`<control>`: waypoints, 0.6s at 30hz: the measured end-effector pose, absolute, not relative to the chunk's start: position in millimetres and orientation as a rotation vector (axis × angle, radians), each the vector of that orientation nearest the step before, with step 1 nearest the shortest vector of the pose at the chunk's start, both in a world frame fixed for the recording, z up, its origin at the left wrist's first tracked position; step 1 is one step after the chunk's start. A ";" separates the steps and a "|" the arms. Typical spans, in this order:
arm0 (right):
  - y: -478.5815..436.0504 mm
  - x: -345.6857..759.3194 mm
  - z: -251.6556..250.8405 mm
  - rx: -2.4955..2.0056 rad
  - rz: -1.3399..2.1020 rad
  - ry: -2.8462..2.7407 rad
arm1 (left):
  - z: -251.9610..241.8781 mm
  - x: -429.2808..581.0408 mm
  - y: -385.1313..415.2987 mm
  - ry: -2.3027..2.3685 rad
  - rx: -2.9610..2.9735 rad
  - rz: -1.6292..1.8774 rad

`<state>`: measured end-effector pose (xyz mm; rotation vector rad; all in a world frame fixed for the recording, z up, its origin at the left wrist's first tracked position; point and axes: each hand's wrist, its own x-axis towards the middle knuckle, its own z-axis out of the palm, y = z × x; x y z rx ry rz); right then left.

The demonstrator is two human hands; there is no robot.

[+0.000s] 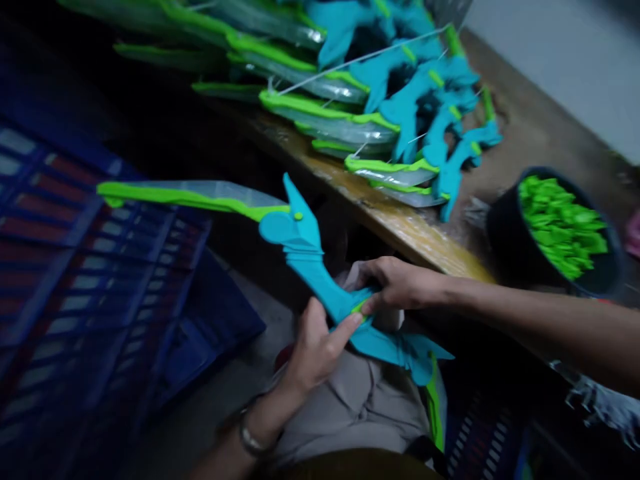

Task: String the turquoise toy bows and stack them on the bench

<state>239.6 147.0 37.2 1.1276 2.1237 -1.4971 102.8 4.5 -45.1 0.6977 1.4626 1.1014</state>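
Observation:
A turquoise and lime-green toy bow (305, 263) lies at a slant over my lap. My left hand (317, 343) is closed around its middle grip from below, with the thumb against a small green piece (359, 309). From the right, my right hand (397, 283) is closed on the same middle part, its fingertips pressing beside that green piece. Some of its fingers are hidden behind the bow. One green limb with a clear sheet reaches to the upper left; the other points down at the lower right. I see no string on this bow.
Several similar bows (400, 127), some with white strings, are piled on the wooden table (415, 233). A dark bucket (505, 223) of green pieces (563, 227) stands at the right. Blue crates (165, 320) are on the left. White strings (605, 403) hang at the lower right.

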 end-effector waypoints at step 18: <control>102.9 398.0 79.3 2.297 -0.965 2.877 | -50.2 103.7 -8.8 1.282 0.422 1.234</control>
